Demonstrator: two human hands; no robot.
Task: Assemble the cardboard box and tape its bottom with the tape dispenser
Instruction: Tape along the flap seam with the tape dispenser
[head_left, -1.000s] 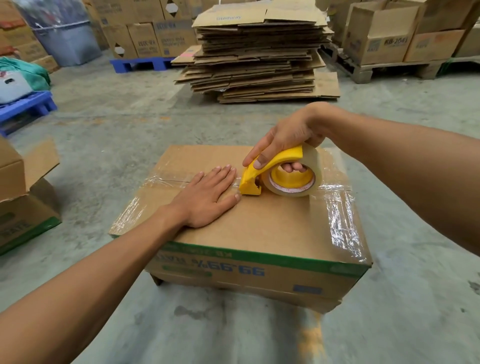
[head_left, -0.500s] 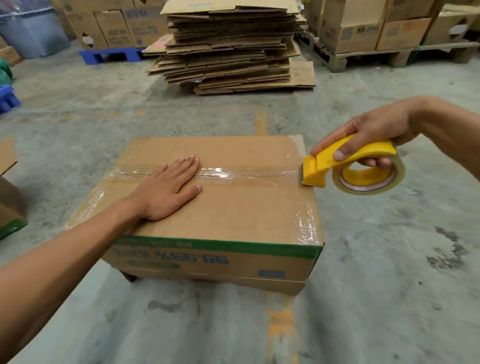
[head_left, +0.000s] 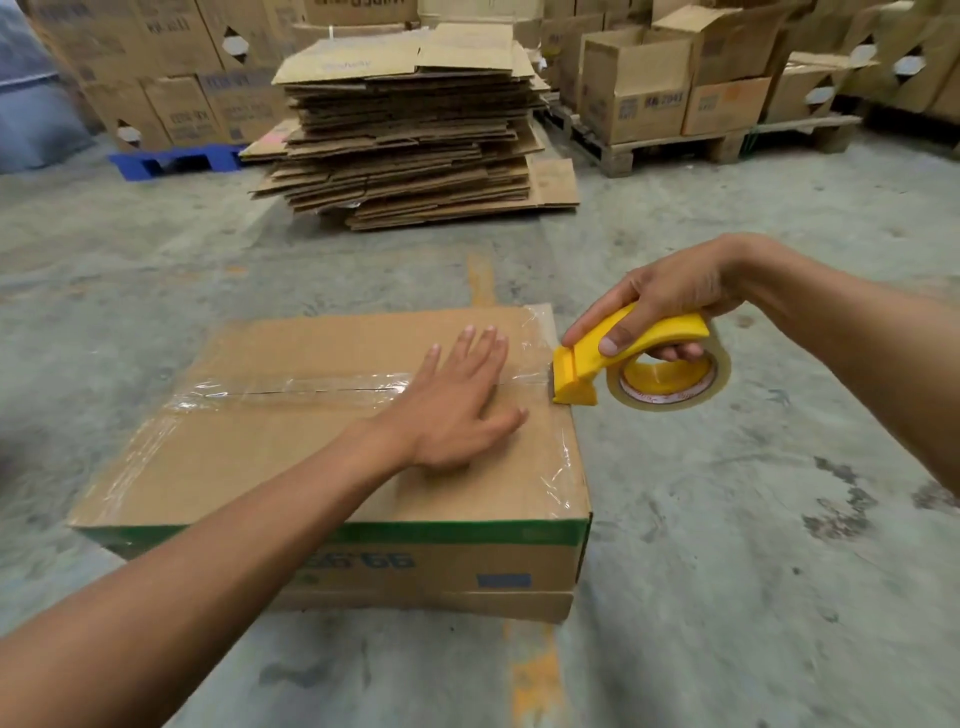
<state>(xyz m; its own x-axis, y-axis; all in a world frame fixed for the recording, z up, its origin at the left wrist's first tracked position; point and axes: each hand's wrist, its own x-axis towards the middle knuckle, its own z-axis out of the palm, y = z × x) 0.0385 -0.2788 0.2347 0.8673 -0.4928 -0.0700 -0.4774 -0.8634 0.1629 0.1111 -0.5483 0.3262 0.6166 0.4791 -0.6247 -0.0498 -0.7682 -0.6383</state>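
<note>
Cardboard dominates the scene: a tall stack of flattened brown cardboard sheets (head_left: 410, 130) lies on the floor well beyond the fingers, with a blue plastic pallet (head_left: 176, 162) carrying printed cartons to its left and a wooden pallet (head_left: 670, 145) of open-topped cartons to its right. Nothing stands between these and the work.

Brown cardboard box with a green band (head_left: 332, 467) rests upside-down on the floor, its printing inverted. Clear tape (head_left: 291, 387) runs along the centre seam, and further clear film covers both end edges.

Left hand (head_left: 457, 410) lies flat on the box top over the seam, fingers (head_left: 488, 343) straight and slightly spread, pressing down near the right edge.

Right hand (head_left: 660, 306) grips the yellow plastic tape dispenser with its clear tape roll (head_left: 644, 364), fingers curled through the roll core and forefinger along the handle. The dispenser head sits at the box's right top edge, just right of the left fingers.

Floor (head_left: 727, 519) is grey, stained concrete with a worn orange line running under the box.
</note>
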